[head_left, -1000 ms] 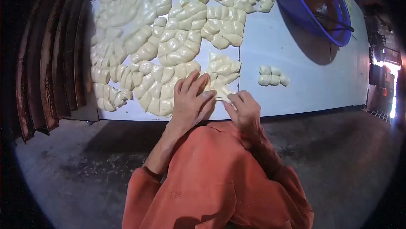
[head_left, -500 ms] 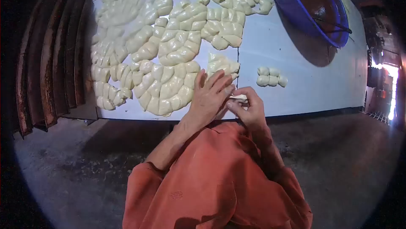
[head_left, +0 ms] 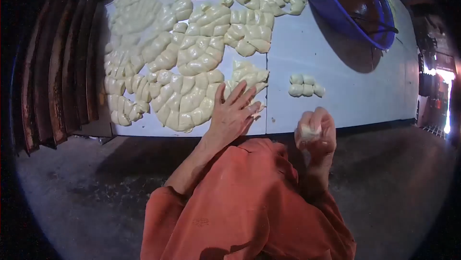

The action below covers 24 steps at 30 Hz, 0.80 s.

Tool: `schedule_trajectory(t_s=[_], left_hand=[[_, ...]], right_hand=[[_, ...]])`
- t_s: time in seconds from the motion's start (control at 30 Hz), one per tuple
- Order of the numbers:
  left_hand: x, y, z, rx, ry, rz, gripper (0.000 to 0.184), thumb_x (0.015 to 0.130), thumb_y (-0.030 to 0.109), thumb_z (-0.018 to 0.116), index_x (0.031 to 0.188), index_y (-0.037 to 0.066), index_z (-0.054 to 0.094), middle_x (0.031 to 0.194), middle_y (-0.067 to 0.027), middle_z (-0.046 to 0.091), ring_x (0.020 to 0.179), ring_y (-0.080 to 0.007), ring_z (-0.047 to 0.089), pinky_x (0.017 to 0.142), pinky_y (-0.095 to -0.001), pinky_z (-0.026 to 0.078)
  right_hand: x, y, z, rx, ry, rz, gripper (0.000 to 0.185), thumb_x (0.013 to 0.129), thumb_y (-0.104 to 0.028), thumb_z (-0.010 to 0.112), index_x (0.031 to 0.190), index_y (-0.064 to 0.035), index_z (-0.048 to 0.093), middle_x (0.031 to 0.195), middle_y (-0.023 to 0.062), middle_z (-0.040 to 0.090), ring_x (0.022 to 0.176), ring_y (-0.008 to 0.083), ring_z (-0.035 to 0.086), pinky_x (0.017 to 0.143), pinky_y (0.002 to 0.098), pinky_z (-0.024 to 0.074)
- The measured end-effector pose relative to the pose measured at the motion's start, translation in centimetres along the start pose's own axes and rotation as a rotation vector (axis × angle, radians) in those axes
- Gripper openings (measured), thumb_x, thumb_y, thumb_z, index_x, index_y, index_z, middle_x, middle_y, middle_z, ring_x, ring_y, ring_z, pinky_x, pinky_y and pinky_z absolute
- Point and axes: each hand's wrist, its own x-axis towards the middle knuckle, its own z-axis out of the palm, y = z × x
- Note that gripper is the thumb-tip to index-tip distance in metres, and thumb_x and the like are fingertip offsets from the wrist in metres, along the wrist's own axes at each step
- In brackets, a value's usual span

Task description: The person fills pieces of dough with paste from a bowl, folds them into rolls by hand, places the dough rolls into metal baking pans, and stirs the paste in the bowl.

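Note:
My left hand (head_left: 234, 111) lies with spread fingers on a small sheet of pale dough (head_left: 247, 73) by the table's front edge. To the right, my right hand (head_left: 317, 134) is closed around a small dough piece (head_left: 309, 132), slightly blurred, over the table's front edge. Beyond it on the white table, several small dough pieces (head_left: 306, 86) sit side by side in a cluster. Large glossy slabs of dough (head_left: 187, 99), creased into lumps, spread to the left of and beyond my left hand.
A blue basin (head_left: 321, 7) holding brown contents and a dark stick stands at the back right of the white table (head_left: 350, 89). Rusty metal trays or racks (head_left: 60, 68) stand along the left side. Concrete floor (head_left: 384, 183) shows below the table's front edge.
My right hand has pulled away from the dough sheet, moving right with a small piece in its fingers. My left hand moved right, then stayed on the dough with its fingers spread.

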Motion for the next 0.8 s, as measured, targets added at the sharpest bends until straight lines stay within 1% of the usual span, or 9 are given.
schedule_trajectory(t_s=[0.07, 0.13, 0.27, 0.3, 0.43, 0.47, 0.53, 0.73, 0.8], left_hand=[[0.5, 1.0, -1.3, 0.001, -0.077, 0.025, 0.052, 0.075, 0.038, 0.079, 0.122, 0.018, 0.065, 0.145, -0.0084, 0.051, 0.142, -0.0306, 0.037, 0.111, -0.0665, 0.020], [1.1, 3.0, -2.3, -0.147, -0.058, -0.108, 0.069, 0.072, 0.049, 0.079, 0.130, 0.016, 0.061, 0.145, -0.0159, 0.048, 0.145, -0.0307, 0.031, 0.110, -0.0705, 0.015], [4.9, 4.7, -3.6, -0.498, 0.034, -0.174, 0.076, 0.073, 0.049, 0.081, 0.131, 0.006, 0.059, 0.136, -0.0193, 0.055, 0.134, -0.0345, 0.046, 0.112, -0.0588, 0.026], [5.6, 4.7, -3.1, -0.686, 0.064, -0.216, 0.058, 0.080, 0.036, 0.080, 0.123, 0.000, 0.064, 0.116, -0.0163, 0.068, 0.110, -0.0278, 0.064, 0.098, -0.0413, 0.046], [6.6, 5.5, -2.4, -0.960, -0.043, -0.436, 0.021, 0.092, 0.010, 0.069, 0.108, -0.004, 0.070, 0.091, -0.0068, 0.074, 0.077, -0.0085, 0.066, 0.067, -0.0224, 0.052], [6.4, 5.3, -1.5, -1.066, -0.081, -0.520, 0.023, 0.092, 0.011, 0.070, 0.110, -0.003, 0.070, 0.093, -0.0074, 0.074, 0.084, -0.0099, 0.068, 0.073, -0.0230, 0.053], [7.3, 5.9, -1.1, -1.052, -0.118, -0.531, 0.035, 0.091, 0.012, 0.070, 0.123, -0.002, 0.064, 0.107, -0.0134, 0.071, 0.099, -0.0160, 0.068, 0.086, -0.0279, 0.053], [12.8, 9.6, 0.4, -0.842, 0.246, -0.002, 0.064, 0.094, 0.018, 0.067, 0.145, -0.007, 0.037, 0.140, -0.0220, 0.054, 0.131, -0.0303, 0.053, 0.109, -0.0398, 0.041], [14.8, 9.7, 1.4, -0.865, 0.228, 0.159, 0.068, 0.094, 0.024, 0.068, 0.145, -0.008, 0.037, 0.139, -0.0227, 0.054, 0.129, -0.0305, 0.054, 0.107, -0.0395, 0.043]], right_hand=[[0.8, -1.2, -0.1, -0.237, 0.100, -0.096, 0.031, 0.089, -0.026, 0.068, 0.104, -0.0010, 0.056, 0.090, 0.0126, 0.064, 0.065, 0.0172, 0.061, 0.050, 0.0290, 0.0479], [2.1, -1.3, -1.0, -0.188, 0.273, 0.134, 0.038, 0.092, -0.023, 0.067, 0.119, 0.0003, 0.054, 0.099, 0.0174, 0.066, 0.076, 0.0201, 0.069, 0.048, 0.0301, 0.0540], [2.7, 0.1, -2.6, -0.227, 0.292, 0.182, 0.038, 0.095, -0.017, 0.064, 0.126, 0.0010, 0.053, 0.101, 0.0190, 0.069, 0.080, 0.0196, 0.072, 0.054, 0.0283, 0.0586], [2.5, -0.2, -2.7, -0.315, 0.256, 0.244, 0.035, 0.095, -0.010, 0.061, 0.127, 0.0023, 0.053, 0.099, 0.0166, 0.069, 0.082, 0.0184, 0.071, 0.059, 0.0258, 0.0585], [2.7, -0.8, -3.0, -0.617, 0.396, 0.254, 0.025, 0.092, -0.006, 0.065, 0.116, 0.0024, 0.062, 0.095, 0.0101, 0.071, 0.083, 0.0172, 0.071, 0.069, 0.0248, 0.0593], [2.7, -0.7, -3.4, -0.777, 0.515, 0.252, 0.021, 0.090, -0.006, 0.068, 0.110, 0.0015, 0.065, 0.097, 0.0094, 0.070, 0.085, 0.0164, 0.070, 0.070, 0.0248, 0.0591], [2.5, -0.7, -4.4, -1.175, 0.385, -0.225, 0.021, 0.086, -0.007, 0.074, 0.105, -0.0009, 0.067, 0.106, 0.0091, 0.069, 0.093, 0.0144, 0.067, 0.074, 0.0271, 0.0572], [2.7, -3.9, -4.3, -0.928, 0.488, -0.125, 0.028, 0.088, -0.005, 0.072, 0.114, -0.0046, 0.061, 0.105, 0.0075, 0.066, 0.093, 0.0138, 0.064, 0.076, 0.0289, 0.0551], [3.4, -4.9, -2.9, -0.068, 0.385, -0.208, 0.030, 0.088, -0.002, 0.071, 0.116, -0.0028, 0.060, 0.099, 0.0053, 0.066, 0.093, 0.0118, 0.063, 0.079, 0.0267, 0.0530]])
